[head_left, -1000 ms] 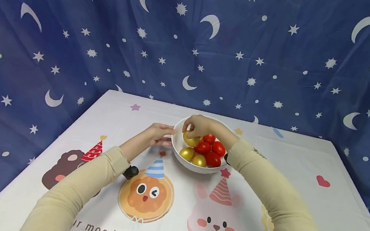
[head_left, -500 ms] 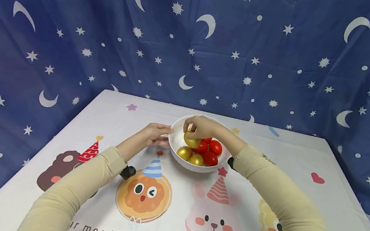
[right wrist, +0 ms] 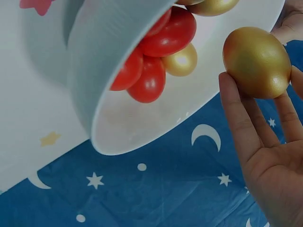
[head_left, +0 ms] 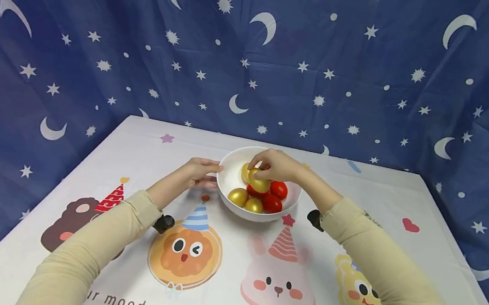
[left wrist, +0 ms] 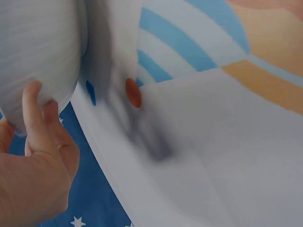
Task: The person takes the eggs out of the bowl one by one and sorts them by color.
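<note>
A white bowl point(head_left: 246, 215) stands on the table at its far middle, holding red eggs point(head_left: 273, 203) and golden eggs point(head_left: 238, 196). On the bowl's left side my left hand point(head_left: 197, 172) grips the wall, thumb at the rim and fingers against the outside; the left wrist view shows those fingers point(left wrist: 35, 113) on the bowl's outer wall. My right hand point(head_left: 279, 164) pinches one golden egg point(right wrist: 258, 61) between thumb and fingertips, raised over the other eggs. From the head, this hand and egg hide part of the bowl's contents.
A white cloth point(head_left: 360, 200) printed with cartoon animals, a red heart and lettering covers the table. Behind the far edge hangs a blue curtain point(head_left: 283, 74) with moons and stars. A small black device point(head_left: 164, 223) sits at the left wrist, another point(head_left: 316, 220) at the right.
My right hand has lifted the golden egg and shifted it slightly right within the bowl, uncovering another golden egg behind. My left hand keeps its grip on the bowl. The head view has shifted slightly.
</note>
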A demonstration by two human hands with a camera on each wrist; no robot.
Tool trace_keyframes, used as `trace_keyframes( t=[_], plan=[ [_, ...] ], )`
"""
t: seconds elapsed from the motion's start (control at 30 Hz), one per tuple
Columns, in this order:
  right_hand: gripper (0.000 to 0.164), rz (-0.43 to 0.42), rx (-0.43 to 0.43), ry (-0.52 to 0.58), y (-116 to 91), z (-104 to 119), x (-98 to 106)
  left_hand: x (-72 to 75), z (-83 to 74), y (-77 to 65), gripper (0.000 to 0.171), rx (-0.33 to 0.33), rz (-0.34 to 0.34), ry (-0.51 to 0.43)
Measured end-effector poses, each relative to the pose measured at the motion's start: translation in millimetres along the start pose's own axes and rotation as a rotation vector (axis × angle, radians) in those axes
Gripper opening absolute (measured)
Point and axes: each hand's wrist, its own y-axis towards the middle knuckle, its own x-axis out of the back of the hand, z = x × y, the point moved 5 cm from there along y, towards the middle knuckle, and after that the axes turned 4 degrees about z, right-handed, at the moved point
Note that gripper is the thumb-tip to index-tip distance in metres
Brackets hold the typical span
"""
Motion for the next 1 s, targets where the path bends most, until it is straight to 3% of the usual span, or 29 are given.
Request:
trace_keyframes(
  t=[0.37, 0.77, 1.0],
  plan=[
    [0.026, -0.058, -0.024, 0.007, -17.2, -7.5, -2.3, 5.7, 3.7, 0.5, 0.052, 0.033, -0.005, 0.008],
    [0.025, -0.155, -0.023, 0.09, -43.1, -16.7, -1.5, -0.5, -3.3, -6.9, 0.055, 0.006, 0.002, 0.084],
    [0.028, -0.188, -0.072, 0.136, -63.3, -32.9, 1.0, -3.7, -9.5, -6.7, 0.051, -0.003, -0.002, 0.111]
  ],
)
